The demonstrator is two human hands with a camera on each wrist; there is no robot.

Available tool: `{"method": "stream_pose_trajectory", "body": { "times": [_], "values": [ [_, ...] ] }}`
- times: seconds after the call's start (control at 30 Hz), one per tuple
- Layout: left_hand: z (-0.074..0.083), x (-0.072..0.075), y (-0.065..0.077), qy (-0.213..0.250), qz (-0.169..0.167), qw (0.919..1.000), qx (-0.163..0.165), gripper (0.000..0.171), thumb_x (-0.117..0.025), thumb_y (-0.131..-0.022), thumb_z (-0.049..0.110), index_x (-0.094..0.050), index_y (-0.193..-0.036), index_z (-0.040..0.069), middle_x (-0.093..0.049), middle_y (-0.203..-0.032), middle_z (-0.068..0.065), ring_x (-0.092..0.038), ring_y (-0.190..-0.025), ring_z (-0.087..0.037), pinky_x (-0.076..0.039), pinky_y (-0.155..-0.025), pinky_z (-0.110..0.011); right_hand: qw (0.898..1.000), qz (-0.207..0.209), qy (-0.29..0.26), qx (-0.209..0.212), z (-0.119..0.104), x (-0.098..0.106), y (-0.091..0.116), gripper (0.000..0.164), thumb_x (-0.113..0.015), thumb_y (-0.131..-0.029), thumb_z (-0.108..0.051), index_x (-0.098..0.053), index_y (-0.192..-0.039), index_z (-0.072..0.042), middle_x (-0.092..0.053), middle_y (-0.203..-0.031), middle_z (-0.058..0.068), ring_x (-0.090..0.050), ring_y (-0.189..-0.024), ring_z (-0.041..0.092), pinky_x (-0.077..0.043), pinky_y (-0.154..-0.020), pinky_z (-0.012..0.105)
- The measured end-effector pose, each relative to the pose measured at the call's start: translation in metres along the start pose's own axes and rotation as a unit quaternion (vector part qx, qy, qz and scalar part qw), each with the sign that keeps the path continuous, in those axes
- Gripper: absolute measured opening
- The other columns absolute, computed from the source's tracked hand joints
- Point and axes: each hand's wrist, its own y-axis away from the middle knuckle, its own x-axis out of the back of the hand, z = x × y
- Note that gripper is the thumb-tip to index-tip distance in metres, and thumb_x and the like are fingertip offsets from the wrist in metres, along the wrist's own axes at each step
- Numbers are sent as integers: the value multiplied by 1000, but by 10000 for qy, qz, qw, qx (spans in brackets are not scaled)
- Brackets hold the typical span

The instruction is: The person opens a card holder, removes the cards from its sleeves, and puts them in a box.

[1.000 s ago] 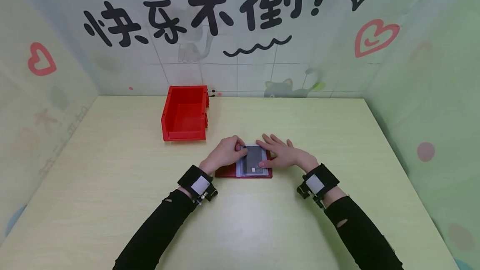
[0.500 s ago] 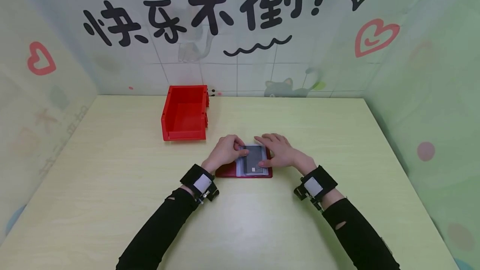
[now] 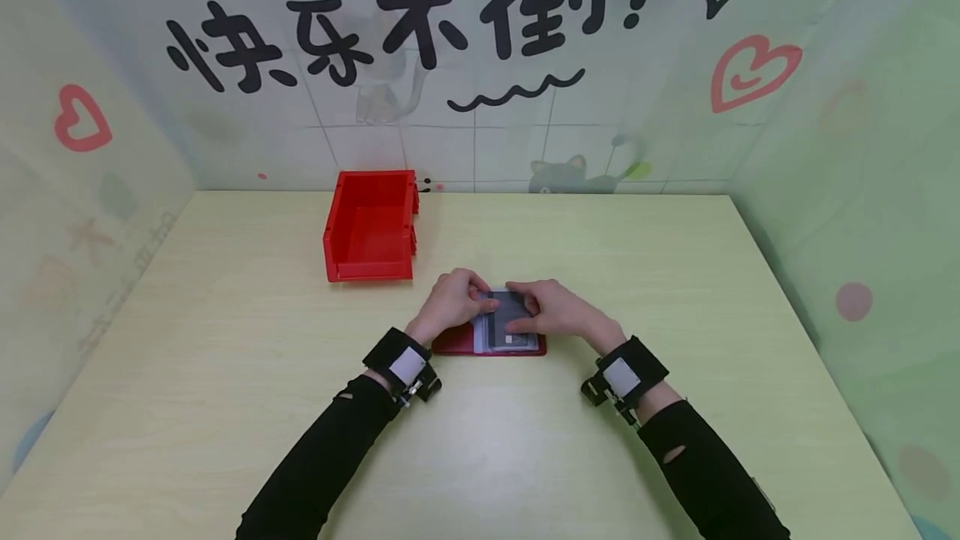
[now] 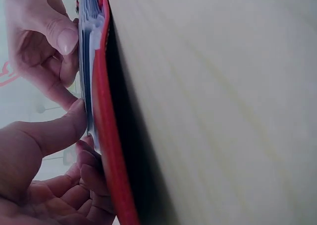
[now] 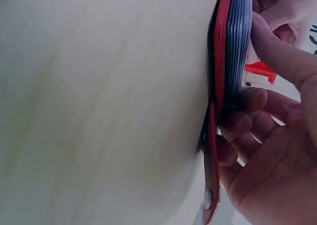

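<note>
Card holder [image 3: 453, 341], red-covered, lies open on the worktop [image 3: 480, 448], directly between left hand [image 3: 448, 304] and right hand [image 3: 557, 307], in contact with both; its clear sleeves [image 3: 481, 337], topped by a dark panel [image 3: 498, 320], cover the right portion, leaving bare red at the left; the left hand pinches the clear sleeves near the far left corner, thumb uppermost; the right hand grips from the right side, thumb on the dark panel, fingertips curled against the edge; a red bin [image 3: 369, 267] stands farther back, to the left, clear of both hands.
</note>
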Motion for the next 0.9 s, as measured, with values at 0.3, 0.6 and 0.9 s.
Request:
{"method": "stream_pose_trajectory", "body": {
  "times": [0.3, 0.6, 0.9],
  "values": [
    [2, 0, 2, 82, -20, 10000, 46, 33, -80, -87, 26, -72, -109, 2, -63, -80, -10, -56, -77, -19, -39, -64, -24, 9999, -122, -58, -95, 7, 4, 5, 82, -81, -85, -27, -41, -151, 0, -36, -62, -4, -36, -59, 11, -28, -58, 22],
    [8, 8, 2, -166, -450, 9981, 394, 27, -76, -90, 31, -78, -89, 3, -59, -69, -6, -55, -75, -20, -37, -63, -26, 9989, -326, -280, -198, 5, 7, 5, 84, -82, -84, -23, -39, -153, -2, -40, -68, -2, -40, -65, 12, -31, -61, 23],
    [11, 7, 5, -242, -554, 9953, 750, 27, -75, -91, 32, -75, -93, 4, -61, -79, -8, -55, -80, -21, -37, -66, -28, 9989, -252, -236, -324, 4, 6, 6, 83, -82, -84, -22, -39, -153, -3, -39, -69, -1, -40, -66, 13, -30, -62, 24]
  ]
}}
